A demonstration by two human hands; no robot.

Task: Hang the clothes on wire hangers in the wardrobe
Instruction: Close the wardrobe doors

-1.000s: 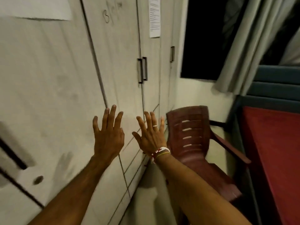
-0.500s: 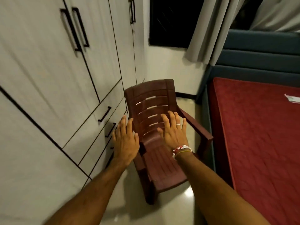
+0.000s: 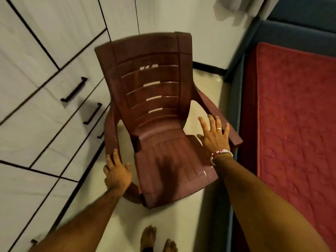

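- The wardrobe stands along the left side of the view, its pale doors and drawers shut, with black bar handles on the drawer fronts. No clothes or wire hangers show anywhere in view.
- Just beside the wardrobe, a dark red-brown plastic armchair with a slatted back stands on the pale glossy floor, its seat facing the person.
- The left hand lies on the front end of the chair's left armrest, fingers curled over it; whether the grip is closed tight I cannot tell.
- The right hand is spread flat, fingers apart, over the front of the right armrest, grasping nothing; it wears a ring and a beaded bracelet at the wrist.
- Two bare feet show on the floor at the bottom edge.
- To the right lies a red quilted mattress in a blue-grey bed frame.
- A grey curtain hangs at the top right.
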